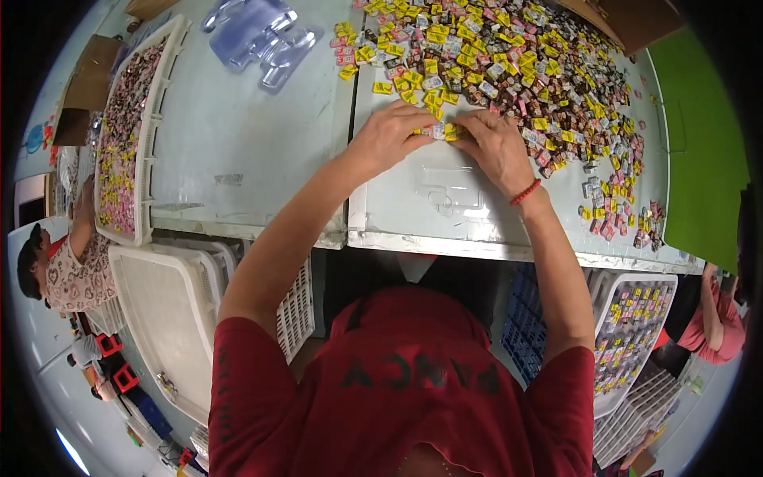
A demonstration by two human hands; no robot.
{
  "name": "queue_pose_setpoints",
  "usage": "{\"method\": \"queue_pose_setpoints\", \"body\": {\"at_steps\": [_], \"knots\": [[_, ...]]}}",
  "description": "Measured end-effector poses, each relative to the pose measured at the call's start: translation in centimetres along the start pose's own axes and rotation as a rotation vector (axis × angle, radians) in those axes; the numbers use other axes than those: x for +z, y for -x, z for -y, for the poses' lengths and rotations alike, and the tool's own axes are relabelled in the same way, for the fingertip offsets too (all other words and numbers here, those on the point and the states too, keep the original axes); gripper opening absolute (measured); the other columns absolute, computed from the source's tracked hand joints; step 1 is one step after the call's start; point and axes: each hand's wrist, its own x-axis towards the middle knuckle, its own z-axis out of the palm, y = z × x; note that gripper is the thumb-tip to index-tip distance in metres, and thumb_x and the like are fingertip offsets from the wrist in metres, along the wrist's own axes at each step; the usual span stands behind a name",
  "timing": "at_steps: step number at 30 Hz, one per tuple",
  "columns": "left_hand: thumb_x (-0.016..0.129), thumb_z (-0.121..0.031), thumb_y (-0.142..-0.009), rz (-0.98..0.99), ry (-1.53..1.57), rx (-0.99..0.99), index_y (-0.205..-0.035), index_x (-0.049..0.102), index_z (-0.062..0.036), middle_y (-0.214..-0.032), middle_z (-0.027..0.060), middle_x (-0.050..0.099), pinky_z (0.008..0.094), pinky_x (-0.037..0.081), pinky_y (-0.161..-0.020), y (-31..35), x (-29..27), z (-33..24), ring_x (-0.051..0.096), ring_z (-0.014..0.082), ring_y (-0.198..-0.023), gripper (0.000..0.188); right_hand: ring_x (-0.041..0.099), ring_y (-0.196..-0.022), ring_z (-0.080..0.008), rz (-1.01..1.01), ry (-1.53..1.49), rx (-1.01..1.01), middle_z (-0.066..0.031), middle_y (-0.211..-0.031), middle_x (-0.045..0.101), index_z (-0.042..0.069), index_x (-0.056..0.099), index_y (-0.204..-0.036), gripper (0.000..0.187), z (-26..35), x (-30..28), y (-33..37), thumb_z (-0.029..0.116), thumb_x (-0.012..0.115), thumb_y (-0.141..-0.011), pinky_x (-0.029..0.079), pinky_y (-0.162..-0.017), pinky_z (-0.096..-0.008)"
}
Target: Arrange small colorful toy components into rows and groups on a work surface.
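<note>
My left hand (386, 137) and my right hand (496, 151) meet over the table, fingertips bent inward. Between them they pinch a short row of small printed blocks (439, 131), some whitish and some yellow. My fingers partly cover the row, so its ends are hidden. Just beyond my hands spreads a big heap of the same kind of small blocks (509, 71), in yellow, brown, pink and white. A clear moulded plastic tray (453, 191) seems to lie on the tabletop just below my hands, faint against the pale surface.
Clear moulded plastic packaging (262, 40) lies at the far left. A white crate (147, 131) full of loose blocks stands beyond it. Stacked white trays (163, 310) lean at my left; a crate of filled packs (632, 338) stands at right. Co-workers (71, 270) are nearby.
</note>
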Motion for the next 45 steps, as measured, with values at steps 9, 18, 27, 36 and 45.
{"method": "queue_pose_setpoints", "body": {"at_steps": [9,18,27,36,45], "knots": [[0.070,-0.009,-0.077,0.020,0.036,-0.015,-0.101,0.064,-0.0008,-0.099,0.0103,0.064,0.0356,0.050,-0.082,3.3,-0.3,-5.6,0.059,0.0277,-0.093,0.026,0.061,-0.091,-0.0248,0.026,-0.028,0.019,-0.0067,-0.101,0.065,0.006,0.067,-0.100,0.029,3.5,-2.0,4.3,0.012,0.075,-0.073,0.043,-0.079,-0.0368],[0.070,-0.002,-0.075,-0.080,0.055,-0.103,-0.096,0.063,-0.0010,-0.100,0.0089,0.058,0.0374,0.051,-0.076,4.2,2.9,-6.7,0.058,0.0274,-0.092,0.022,0.062,-0.089,-0.0246,-0.136,-0.056,0.066,-0.0072,-0.094,0.065,0.007,0.068,-0.100,0.033,3.0,-0.3,6.2,0.010,0.078,-0.068,0.044,-0.084,-0.0386],[0.072,0.001,-0.071,-0.208,-0.051,0.063,-0.095,0.063,0.0025,-0.100,0.0105,0.060,0.0361,0.051,-0.079,5.3,4.5,-6.9,0.060,0.0275,-0.091,0.025,0.061,-0.091,-0.0248,-0.211,-0.051,0.064,-0.0078,-0.094,0.065,0.005,0.068,-0.097,0.030,3.4,0.0,7.9,0.011,0.078,-0.070,0.044,-0.090,-0.0426],[0.074,0.002,-0.070,-0.215,0.030,0.054,-0.089,0.065,0.0044,-0.097,0.0116,0.065,0.0353,0.054,-0.079,5.8,4.9,-7.2,0.063,0.0282,-0.092,0.021,0.058,-0.095,-0.0260,-0.303,-0.065,0.116,-0.0072,-0.093,0.063,0.005,0.070,-0.093,0.026,4.0,0.5,8.6,0.012,0.078,-0.069,0.043,-0.089,-0.0400],[0.073,-0.032,-0.075,0.179,-0.245,-0.091,-0.128,0.049,0.0051,-0.141,0.0166,0.042,0.0464,0.031,-0.108,7.2,4.0,-10.1,0.034,0.0341,-0.134,0.069,0.053,-0.104,-0.0294,-0.281,0.034,0.140,-0.0101,-0.105,0.059,0.003,0.065,-0.106,0.034,4.6,0.4,9.2,0.021,0.070,-0.079,0.037,-0.095,-0.0479]]}}
